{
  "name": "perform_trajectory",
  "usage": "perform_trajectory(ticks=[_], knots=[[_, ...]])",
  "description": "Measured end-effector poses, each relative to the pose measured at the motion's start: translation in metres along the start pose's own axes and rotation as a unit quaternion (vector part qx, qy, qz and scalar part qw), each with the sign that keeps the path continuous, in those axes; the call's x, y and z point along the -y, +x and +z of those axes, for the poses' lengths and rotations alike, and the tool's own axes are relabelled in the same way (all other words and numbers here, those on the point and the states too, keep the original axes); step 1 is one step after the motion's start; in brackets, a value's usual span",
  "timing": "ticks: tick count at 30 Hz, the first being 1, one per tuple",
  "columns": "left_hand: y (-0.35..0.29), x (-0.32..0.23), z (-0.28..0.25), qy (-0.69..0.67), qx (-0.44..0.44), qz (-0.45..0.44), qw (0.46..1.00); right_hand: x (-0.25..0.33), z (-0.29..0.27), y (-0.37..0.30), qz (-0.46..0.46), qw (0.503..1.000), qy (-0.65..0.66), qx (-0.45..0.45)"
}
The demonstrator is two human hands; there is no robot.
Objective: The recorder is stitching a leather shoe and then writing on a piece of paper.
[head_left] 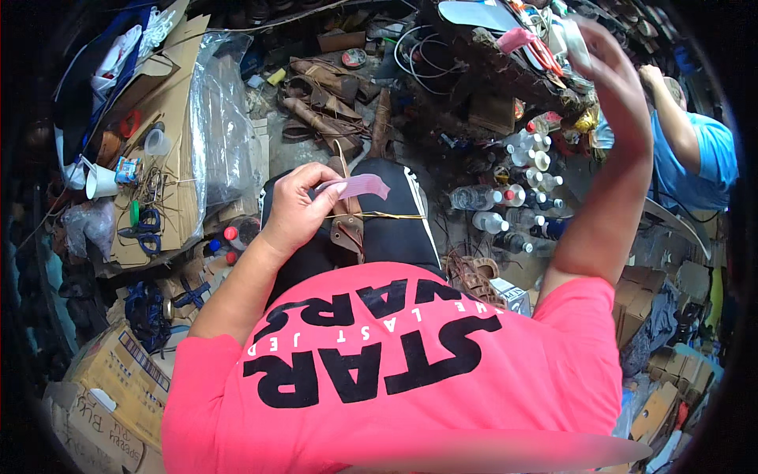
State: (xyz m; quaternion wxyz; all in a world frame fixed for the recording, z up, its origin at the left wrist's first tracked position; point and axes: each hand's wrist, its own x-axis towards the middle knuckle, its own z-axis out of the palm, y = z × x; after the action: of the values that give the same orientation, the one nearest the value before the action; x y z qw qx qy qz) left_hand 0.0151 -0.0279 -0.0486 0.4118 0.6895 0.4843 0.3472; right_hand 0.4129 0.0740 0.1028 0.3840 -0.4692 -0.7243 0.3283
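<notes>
My left hand [304, 197] pinches a thin pink strip [367, 186] between thumb and fingers above my lap. Below it, a brown leather shoe part with eyelets [347, 231] lies between my thighs, and a yellowish cord [387, 215] runs across them. My right arm reaches far out to the upper right. There my right hand [608, 59], slightly blurred, is closed around a white ring-shaped roll [576, 46] at the cluttered bench. Beside the roll are orange-handled scissors [546, 59] and a bunched pink piece [516, 39].
Several plastic bottles [517, 197] stand and lie at the right. Brown leather pieces [324, 95] are heaped on the floor ahead. At the left, a cardboard-topped surface [170, 205] carries blue-handled scissors [148, 229] and cups. A person in a blue shirt [714, 154] sits at the far right.
</notes>
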Motion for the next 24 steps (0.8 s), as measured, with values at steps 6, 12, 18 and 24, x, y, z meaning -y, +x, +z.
perform_trajectory(ticks=[6,12,18,24], knots=[[0.005,0.010,0.011,-0.013,0.017,-0.008,1.000,-0.063,0.046,-0.104,0.263,0.947,0.170,0.069],[0.009,-0.009,0.021,0.001,0.026,0.025,0.999,-0.182,0.083,-0.090,0.367,0.901,-0.229,-0.041],[-0.003,-0.007,0.014,0.028,0.004,0.041,0.999,-0.268,0.105,-0.061,0.214,0.871,-0.439,-0.059],[-0.001,-0.007,0.014,0.040,-0.011,0.033,0.999,-0.290,0.101,-0.049,0.236,0.866,-0.440,-0.041]])
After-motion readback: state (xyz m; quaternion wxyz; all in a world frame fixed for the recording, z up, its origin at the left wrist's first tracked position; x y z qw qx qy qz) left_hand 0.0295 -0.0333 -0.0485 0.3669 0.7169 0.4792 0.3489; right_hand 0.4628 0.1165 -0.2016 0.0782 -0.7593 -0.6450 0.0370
